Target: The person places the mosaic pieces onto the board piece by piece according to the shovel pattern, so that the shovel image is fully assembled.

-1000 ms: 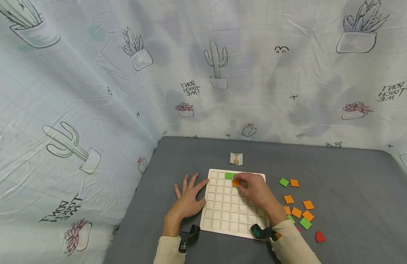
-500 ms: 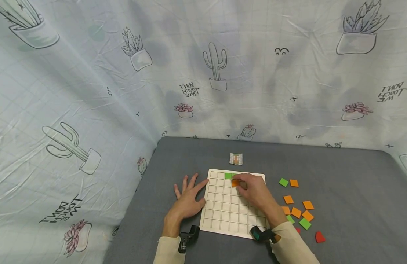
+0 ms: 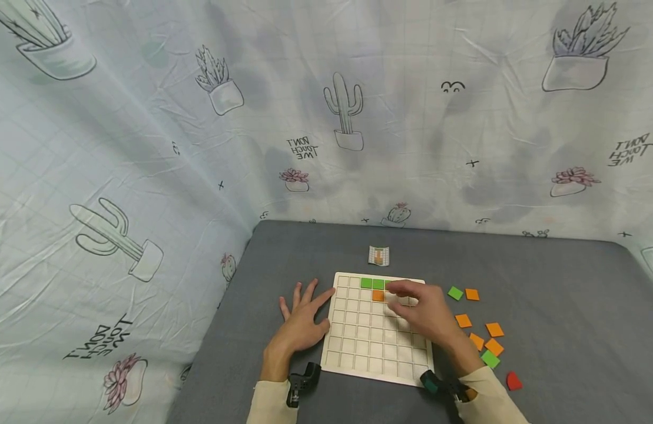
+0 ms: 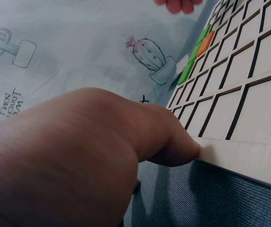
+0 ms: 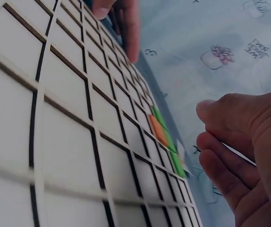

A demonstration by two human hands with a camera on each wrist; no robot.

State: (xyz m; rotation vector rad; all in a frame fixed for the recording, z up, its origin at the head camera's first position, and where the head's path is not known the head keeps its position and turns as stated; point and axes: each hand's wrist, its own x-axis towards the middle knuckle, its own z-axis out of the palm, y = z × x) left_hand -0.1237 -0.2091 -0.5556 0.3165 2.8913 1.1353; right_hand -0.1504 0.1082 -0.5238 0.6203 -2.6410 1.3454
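Note:
A pale wooden grid board (image 3: 352,330) lies on the table. In its far row sit green square tiles (image 3: 372,284) side by side, the rightmost partly covered by my right fingers. Just below the middle green one is an orange square tile (image 3: 378,295). My left hand (image 3: 302,324) has its fingers spread, with index fingertip and thumb touching the board's left edge; the left wrist view shows the thumb (image 4: 173,137) against that edge. Above the board's far right part hovers my right hand (image 3: 429,309), thumb and fingers apart, holding nothing. In the right wrist view the right hand (image 5: 249,146) is raised off the board.
Right of the board lie several loose orange tiles (image 3: 494,330), green tiles (image 3: 490,358) and a red quarter-round piece (image 3: 514,381). A small card with a printed grid pattern (image 3: 379,255) rests beyond the board. A cactus-print cloth (image 3: 411,129) hangs behind the grey table (image 3: 315,247).
My right hand has let go of the orange tile and moved a little to the right, its fingers parting. More of the green row shows now. The left hand has stayed still.

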